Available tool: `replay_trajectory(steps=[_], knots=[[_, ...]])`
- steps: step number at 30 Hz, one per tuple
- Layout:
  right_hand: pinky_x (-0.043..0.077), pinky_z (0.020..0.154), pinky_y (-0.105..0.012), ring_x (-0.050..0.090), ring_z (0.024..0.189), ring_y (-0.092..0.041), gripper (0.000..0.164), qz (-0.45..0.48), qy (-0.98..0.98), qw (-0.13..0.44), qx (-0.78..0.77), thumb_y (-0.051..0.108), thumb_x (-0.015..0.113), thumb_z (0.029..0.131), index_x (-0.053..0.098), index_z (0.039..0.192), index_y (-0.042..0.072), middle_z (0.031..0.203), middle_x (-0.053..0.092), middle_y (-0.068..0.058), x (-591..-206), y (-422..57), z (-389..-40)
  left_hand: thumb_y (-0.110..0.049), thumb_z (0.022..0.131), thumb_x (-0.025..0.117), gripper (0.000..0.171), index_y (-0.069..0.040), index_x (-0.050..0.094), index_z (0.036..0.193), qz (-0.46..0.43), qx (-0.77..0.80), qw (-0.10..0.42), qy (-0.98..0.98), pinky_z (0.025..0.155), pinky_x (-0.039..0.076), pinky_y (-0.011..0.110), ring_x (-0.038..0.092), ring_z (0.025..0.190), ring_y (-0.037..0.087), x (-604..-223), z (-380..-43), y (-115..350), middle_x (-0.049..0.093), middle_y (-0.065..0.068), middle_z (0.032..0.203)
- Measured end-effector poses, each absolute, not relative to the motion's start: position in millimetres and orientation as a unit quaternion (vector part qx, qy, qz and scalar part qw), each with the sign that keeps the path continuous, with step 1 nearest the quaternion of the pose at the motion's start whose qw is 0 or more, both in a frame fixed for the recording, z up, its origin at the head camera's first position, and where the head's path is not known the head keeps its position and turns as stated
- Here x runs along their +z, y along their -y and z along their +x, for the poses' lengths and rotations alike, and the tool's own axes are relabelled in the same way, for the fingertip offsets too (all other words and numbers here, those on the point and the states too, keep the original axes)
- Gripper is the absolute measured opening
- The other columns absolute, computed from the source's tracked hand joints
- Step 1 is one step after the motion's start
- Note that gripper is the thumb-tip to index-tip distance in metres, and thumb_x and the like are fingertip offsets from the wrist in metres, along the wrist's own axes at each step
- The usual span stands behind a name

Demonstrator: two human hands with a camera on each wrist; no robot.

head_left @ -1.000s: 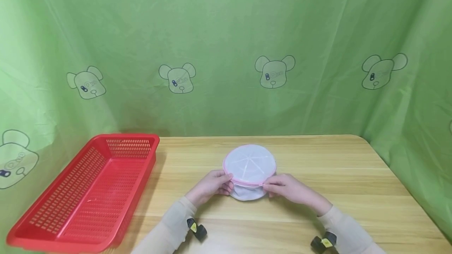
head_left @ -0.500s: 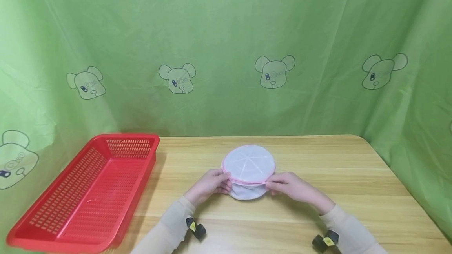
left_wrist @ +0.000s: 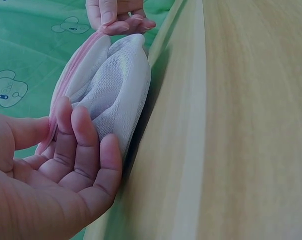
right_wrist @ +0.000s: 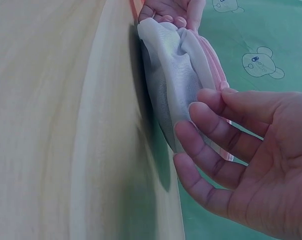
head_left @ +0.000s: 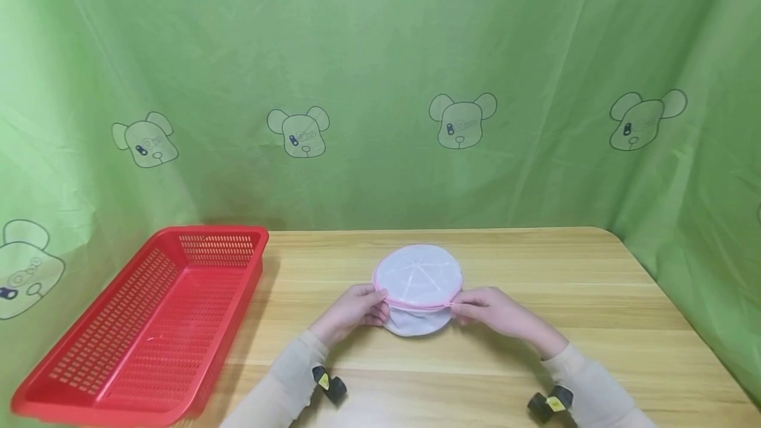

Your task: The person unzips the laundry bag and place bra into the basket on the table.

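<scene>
A round white mesh laundry bag (head_left: 419,276) with a pink zipper round its rim rests on the table, its mesh side (left_wrist: 118,85) sagging in soft folds. At the rim's near left, my left hand (head_left: 353,312) pinches the pink edge between thumb and fingers. My right hand (head_left: 490,310) pinches the zipper at the near right of the rim, thumb against forefinger. In the right wrist view, that hand's other fingers (right_wrist: 205,160) lie loosely bent beside the mesh. The inside of the bag is hidden under its top panel.
A red plastic basket (head_left: 205,375) with perforated walls stands at the left of the wooden table (head_left: 535,375). Green cloth (head_left: 380,51) printed with bear heads hangs behind the table and along both sides.
My right hand has slid a little to the right along the rim, pinching the zipper. The bag and my left hand have shifted very slightly left.
</scene>
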State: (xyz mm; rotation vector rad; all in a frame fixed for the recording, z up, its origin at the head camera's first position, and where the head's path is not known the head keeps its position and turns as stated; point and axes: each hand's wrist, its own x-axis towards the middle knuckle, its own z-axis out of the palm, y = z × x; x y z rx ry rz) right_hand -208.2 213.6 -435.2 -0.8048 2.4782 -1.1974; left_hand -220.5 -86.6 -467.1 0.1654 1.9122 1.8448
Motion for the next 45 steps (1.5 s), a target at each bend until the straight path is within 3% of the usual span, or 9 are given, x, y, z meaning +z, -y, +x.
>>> replay_trajectory(steps=[34, 45], knots=[[0.052, 0.069, -0.021, 0.061, 0.073, -0.015, 0.021, -0.285, -0.854, 0.145, -0.411, 0.024, 0.057, 0.097, 0.072, 0.094, 0.009, 0.079, 0.067, -0.009, -442, -199, -201, -0.032, 0.097, 0.056, 0.031, -0.002, 0.065, 0.099, 0.082, 0.658, 0.276, -0.696, 0.069, 0.056, 0.023, 0.064, 0.07, 0.01, -463, -217, 87, 0.069, -0.003, 0.075], [0.049, 0.064, -0.02, 0.055, 0.068, -0.007, 0.024, -0.295, -0.858, 0.14, -0.398, 0.026, 0.056, 0.098, 0.071, 0.089, 0.009, 0.075, 0.066, -0.008, -442, -192, -196, -0.033, 0.095, 0.059, 0.035, 0.0, 0.065, 0.103, 0.082, 0.656, 0.273, -0.699, 0.069, 0.057, 0.024, 0.064, 0.069, 0.01, -465, -215, 85, 0.069, -0.001, 0.076]])
